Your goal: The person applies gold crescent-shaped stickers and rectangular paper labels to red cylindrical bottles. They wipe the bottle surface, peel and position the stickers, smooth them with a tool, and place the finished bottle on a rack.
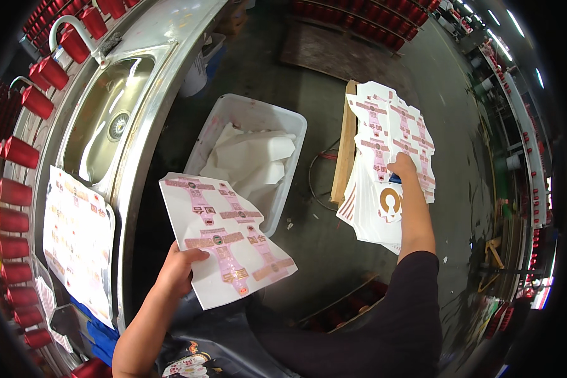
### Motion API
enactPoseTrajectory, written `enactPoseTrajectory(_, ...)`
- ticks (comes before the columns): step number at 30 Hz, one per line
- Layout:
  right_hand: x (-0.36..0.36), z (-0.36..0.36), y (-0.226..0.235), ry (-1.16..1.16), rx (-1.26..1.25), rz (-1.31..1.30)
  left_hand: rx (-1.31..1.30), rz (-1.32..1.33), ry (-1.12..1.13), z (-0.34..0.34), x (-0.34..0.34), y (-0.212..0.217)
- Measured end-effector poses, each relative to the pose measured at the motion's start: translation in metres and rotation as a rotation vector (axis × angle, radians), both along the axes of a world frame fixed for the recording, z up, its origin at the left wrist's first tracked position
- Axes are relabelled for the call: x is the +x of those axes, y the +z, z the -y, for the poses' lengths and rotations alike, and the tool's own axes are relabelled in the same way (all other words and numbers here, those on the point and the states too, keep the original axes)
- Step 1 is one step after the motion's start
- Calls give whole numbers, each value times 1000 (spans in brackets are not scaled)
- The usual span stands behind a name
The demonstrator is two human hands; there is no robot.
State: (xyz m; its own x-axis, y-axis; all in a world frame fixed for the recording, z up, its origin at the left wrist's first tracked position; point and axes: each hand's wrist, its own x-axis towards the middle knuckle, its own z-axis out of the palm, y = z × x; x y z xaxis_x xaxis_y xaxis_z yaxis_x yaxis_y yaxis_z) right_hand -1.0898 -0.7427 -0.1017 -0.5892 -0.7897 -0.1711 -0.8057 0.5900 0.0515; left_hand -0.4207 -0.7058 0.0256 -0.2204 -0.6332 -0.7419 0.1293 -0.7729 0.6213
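Note:
My left hand [181, 268] grips the left edge of a decal sheet [223, 236], white with pink and gold label prints. The thumb lies on top of the sheet, which tilts in front of me. My right hand [403, 167] reaches to a stack of similar printed sheets [375, 129] at the right. Its fingers are closed at the lower part of the top sheets. A small dark blue patch [395, 179] shows just under that hand; what the fingers hold is hidden. Lower sheets [368, 214] stick out toward me, one with a large brown-gold print.
A translucent white bin [296, 135] with crumpled white paper [249, 154] stands on the floor ahead. At left runs a metal counter with a sink [107, 138], a faucet [75, 25] and another printed sheet [75, 236]. Red cups [12, 192] line the far left. A wooden board [346, 151] edges the stack.

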Motion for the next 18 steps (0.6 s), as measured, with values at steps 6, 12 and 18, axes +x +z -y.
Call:
enactPoseTrajectory(6, 32, 17, -9, -45, 31, -166, -25, 19, 37, -2, -8, 9)
enactPoseTrajectory(12, 45, 14, -14, 13, 115, -300, 0, 53, 35, -1, -10, 15)
enactPoseTrajectory(18, 26, -1, 1, 94, -32, -347, -16, 4, 1, 0, -12, 19)
